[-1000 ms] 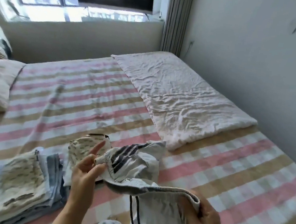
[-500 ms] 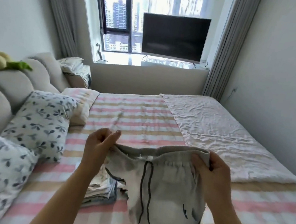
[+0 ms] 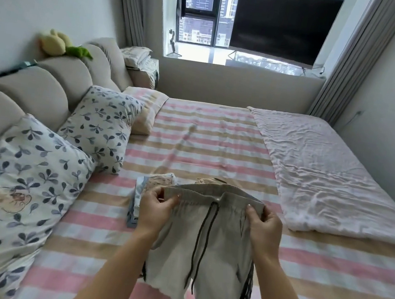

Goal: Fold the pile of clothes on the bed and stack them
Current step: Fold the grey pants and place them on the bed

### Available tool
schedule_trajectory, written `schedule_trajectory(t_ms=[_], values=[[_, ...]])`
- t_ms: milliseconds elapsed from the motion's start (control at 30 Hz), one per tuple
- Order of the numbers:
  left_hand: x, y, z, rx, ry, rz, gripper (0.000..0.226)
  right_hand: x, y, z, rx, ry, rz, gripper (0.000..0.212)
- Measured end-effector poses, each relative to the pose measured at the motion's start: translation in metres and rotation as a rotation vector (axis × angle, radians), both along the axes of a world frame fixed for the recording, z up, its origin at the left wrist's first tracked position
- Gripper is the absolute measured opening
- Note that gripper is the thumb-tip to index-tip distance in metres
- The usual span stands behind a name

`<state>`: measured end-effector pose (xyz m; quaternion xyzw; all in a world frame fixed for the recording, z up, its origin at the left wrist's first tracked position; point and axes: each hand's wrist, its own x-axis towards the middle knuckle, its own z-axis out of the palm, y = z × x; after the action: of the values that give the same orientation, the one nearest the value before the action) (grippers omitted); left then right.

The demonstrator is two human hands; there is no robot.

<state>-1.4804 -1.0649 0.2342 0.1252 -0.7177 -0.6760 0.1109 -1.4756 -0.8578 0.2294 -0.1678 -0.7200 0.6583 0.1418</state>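
both sets of fingers (image 3: 250, 210) pinched on the waistband (image 3: 213, 196) of the shorts (image 3: 203, 250), legs hanging lengthwise straight below, folded stack (image 3: 147, 188) just beyond the left hand (image 3: 155, 210).

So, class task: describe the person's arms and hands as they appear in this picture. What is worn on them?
Both forearms are bare to the picture's lower edge: no sleeves, watch, bracelets, rings or gloves show. The left hand and right hand have short fingernails that look unpainted.

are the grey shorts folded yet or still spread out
Not folded. The grey shorts hang open at full length, held up by the waistband in the left hand and right hand, drawstring dangling.
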Motion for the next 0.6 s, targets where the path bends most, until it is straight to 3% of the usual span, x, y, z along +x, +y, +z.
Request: schedule_trajectory(t_ms=[200,367,600], values=[[0.023,0.026,0.016,0.163,0.073,0.055,0.016,0.018,-0.026,0.021,0.049,0.169,0.000,0.020],[0.039,0.052,0.042,0.110,0.184,-0.017,0.019,0.034,-0.044,0.047,0.106,0.294,0.019,0.014],[0.054,0.069,0.052,0.046,0.216,-0.089,0.010,0.044,-0.049,0.052,0.128,0.269,0.099,0.016]])
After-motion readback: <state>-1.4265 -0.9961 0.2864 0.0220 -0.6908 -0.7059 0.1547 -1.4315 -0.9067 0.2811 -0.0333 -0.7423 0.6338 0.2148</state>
